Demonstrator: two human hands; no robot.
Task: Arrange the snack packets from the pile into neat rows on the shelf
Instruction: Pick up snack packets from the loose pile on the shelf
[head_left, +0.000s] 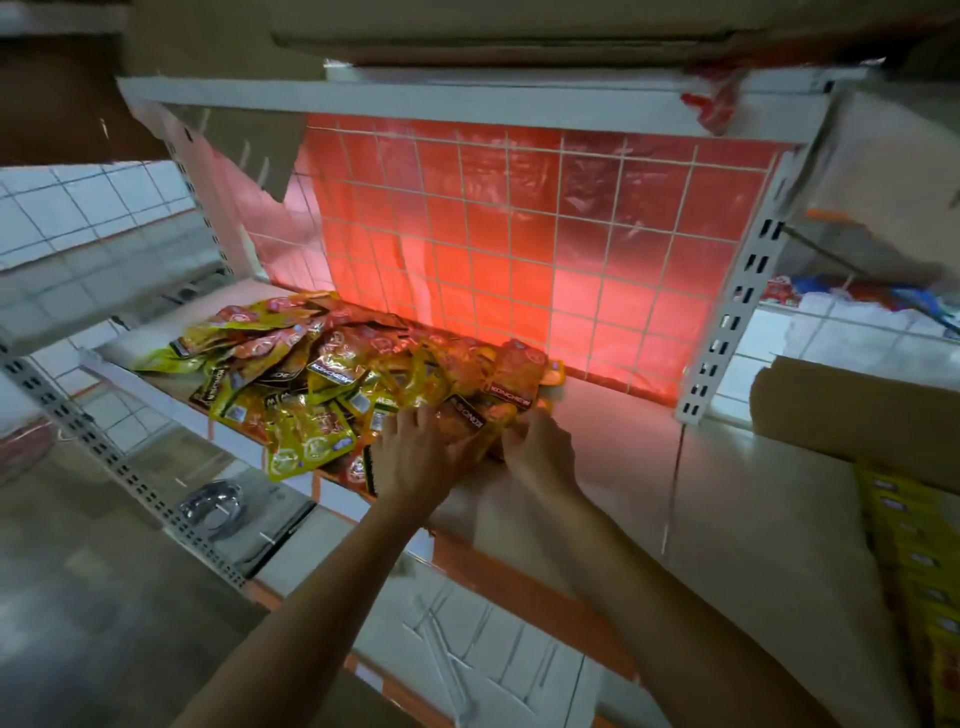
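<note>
Centrally, a loose pile of snack packets (322, 379), yellow and orange and overlapping at all angles, lies on the left half of the white shelf (623, 447). It reaches from the back grid to the front edge, where a few packets overhang. At the pile's right end, just below the middle of the frame, two bare forearms rise from the lower edge. The hands meet on either side of an orange packet (470, 423) with a dark label band. Left hand (410, 460): fingers spread and nearly straight, resting on the packets beside it. Right hand (540, 447): fingers bent against the packet's right edge; whether they close round it cannot be told. Behind, a white wire grid (558, 270) is backed by a glowing red sheet (519, 223), and an upper shelf board (467, 98) spans the top of the frame. A perforated upright (737, 317) stands at centre right; beyond it, a cardboard box (857, 410) sits above a column of yellow packs (914, 561) at the right edge.
</note>
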